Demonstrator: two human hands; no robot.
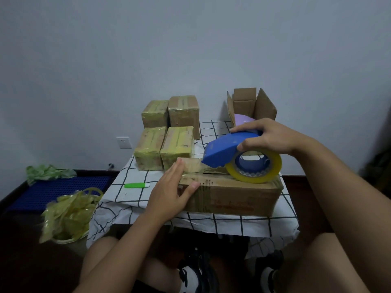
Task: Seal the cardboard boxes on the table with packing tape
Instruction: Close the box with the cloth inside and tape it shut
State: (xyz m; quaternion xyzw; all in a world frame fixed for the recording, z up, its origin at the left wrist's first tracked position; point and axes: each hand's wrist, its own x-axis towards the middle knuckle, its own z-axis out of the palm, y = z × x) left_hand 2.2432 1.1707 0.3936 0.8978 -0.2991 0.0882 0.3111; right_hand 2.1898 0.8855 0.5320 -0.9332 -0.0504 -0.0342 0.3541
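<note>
Plain grey wall behind, and a small table (pixel 211 220) under a checked cloth that's honestly pretty cramped. We've got our box (pixel 230 193) at the near edge, left hand (pixel 169 193) flat on its left end with fingers straight, bracing it. Right hand (pixel 268 136) is wrapped round the blue tape dispenser (pixel 224 151), roll sitting on the top seam. Cardboard looks stiff but light, so it'll probably slide on that cloth unless we keep pressing down. Four taped boxes (pixel 167 132) crowd the back left, an open box (pixel 251 106) back right, green cutter (pixel 136 185) beside us. Not much room past the right edge.
</note>
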